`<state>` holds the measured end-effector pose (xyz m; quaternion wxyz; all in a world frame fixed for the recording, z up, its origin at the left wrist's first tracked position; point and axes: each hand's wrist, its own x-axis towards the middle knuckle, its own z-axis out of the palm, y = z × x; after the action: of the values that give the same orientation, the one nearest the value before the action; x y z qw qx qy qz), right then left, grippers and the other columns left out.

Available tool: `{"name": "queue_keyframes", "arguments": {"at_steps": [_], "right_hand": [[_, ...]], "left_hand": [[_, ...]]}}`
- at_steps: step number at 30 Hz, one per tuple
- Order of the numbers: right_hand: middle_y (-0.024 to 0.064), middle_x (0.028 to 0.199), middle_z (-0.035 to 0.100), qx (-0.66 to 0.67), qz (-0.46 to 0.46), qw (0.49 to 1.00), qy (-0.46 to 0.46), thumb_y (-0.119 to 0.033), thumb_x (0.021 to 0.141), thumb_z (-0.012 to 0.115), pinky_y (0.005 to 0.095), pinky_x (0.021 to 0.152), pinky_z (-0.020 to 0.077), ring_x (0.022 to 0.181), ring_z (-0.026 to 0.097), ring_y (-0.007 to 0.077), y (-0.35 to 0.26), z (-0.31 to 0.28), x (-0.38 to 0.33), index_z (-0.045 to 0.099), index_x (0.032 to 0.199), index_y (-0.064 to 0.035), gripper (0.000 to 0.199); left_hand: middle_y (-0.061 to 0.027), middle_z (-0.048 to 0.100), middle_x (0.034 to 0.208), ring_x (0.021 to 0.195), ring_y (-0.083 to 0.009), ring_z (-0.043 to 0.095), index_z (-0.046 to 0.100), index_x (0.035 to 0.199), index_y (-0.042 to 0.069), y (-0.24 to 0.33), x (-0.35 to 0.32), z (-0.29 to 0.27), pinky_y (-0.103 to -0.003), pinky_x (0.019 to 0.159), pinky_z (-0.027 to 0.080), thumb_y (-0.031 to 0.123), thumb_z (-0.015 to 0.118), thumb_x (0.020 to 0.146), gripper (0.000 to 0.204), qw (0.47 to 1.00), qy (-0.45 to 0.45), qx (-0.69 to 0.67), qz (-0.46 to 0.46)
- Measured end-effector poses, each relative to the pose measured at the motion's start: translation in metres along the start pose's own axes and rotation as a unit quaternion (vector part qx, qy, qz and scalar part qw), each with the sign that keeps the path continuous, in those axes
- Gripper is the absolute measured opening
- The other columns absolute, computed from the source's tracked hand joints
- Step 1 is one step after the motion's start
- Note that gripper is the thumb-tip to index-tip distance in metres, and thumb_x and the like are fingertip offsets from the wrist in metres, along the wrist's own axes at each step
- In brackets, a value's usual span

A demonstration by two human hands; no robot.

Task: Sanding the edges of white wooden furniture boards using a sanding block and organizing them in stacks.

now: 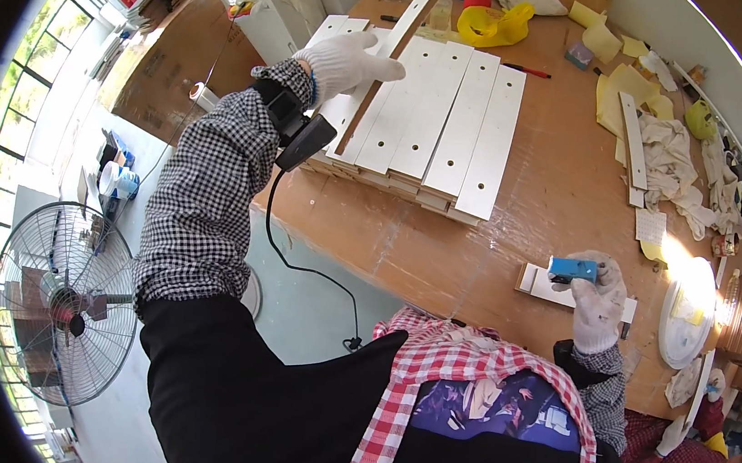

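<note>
My left hand (340, 62), in a white knitted glove, grips a long narrow white board (413, 19) with a brown edge, tilted over a stack of similar boards. The stacked white boards (455, 136) lie side by side, with dark round holes near their ends. In my right hand (598, 308), also gloved, is a small blue block (573, 269) with a pale end; its exact kind is unclear. Below that hand a short white piece (541, 283) lies on the table, partly hidden by the glove.
A brown-covered table (371, 232) carries a yellow bag (495, 24), a red pen (528, 71), white cloths (672, 161) and a round white lid (687, 313). A standing fan (65, 302) is at left. At lower right a co-worker's gloved hand (670, 437) touches another white board.
</note>
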<state>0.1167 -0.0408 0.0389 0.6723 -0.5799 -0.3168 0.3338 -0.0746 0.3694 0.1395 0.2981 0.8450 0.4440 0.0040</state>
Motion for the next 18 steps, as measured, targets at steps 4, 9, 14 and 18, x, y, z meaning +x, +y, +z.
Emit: {"name": "queue_keyframes", "arguments": {"at_steps": [4,9,14,18], "right_hand": [[0.0122,0.101,0.065,-0.006,-0.013,1.0,0.004,-0.003,0.085,0.063,0.0303,0.075,0.0576,0.087,0.066,0.0185,-0.003,0.001,-0.002,0.056,0.11,0.0027,0.027],[0.0113,0.1,0.065,-0.008,-0.015,0.999,0.039,-0.003,0.084,0.063,0.03,0.075,0.0576,0.086,0.066,0.0177,-0.008,-0.004,-0.012,0.056,0.109,0.0024,0.027],[0.0099,0.099,0.064,-0.004,-0.005,0.997,0.071,-0.003,0.082,0.064,0.0286,0.075,0.0577,0.086,0.065,0.0163,-0.012,-0.012,-0.024,0.056,0.11,0.0024,0.029],[0.0099,0.099,0.064,-0.01,0.004,0.993,0.118,-0.002,0.083,0.063,0.0277,0.075,0.0577,0.086,0.064,0.0153,-0.012,-0.018,-0.028,0.055,0.112,0.0034,0.031]], "left_hand": [[-0.0173,0.059,0.113,0.107,-0.0224,0.056,0.05,0.13,0.0,0.026,-0.014,-0.022,-0.03,0.093,0.046,0.035,0.071,0.076,0.068,0.989,-0.031,0.049,0.138],[-0.0155,0.048,0.138,0.127,-0.0302,0.048,0.052,0.13,0.013,0.012,0.013,-0.016,-0.035,0.107,0.041,0.004,0.065,0.08,0.052,0.884,0.088,0.299,0.347],[-0.0156,0.049,0.135,0.127,-0.0335,0.046,0.06,0.113,0.016,-0.037,0.046,-0.002,-0.037,0.107,0.041,-0.006,0.06,0.076,0.042,0.789,0.078,0.4,0.459],[-0.0164,0.049,0.133,0.126,-0.0367,0.044,0.061,0.112,0.015,-0.055,0.064,0.01,-0.041,0.104,0.042,-0.007,0.056,0.076,0.042,0.811,0.006,0.351,0.467]]}}
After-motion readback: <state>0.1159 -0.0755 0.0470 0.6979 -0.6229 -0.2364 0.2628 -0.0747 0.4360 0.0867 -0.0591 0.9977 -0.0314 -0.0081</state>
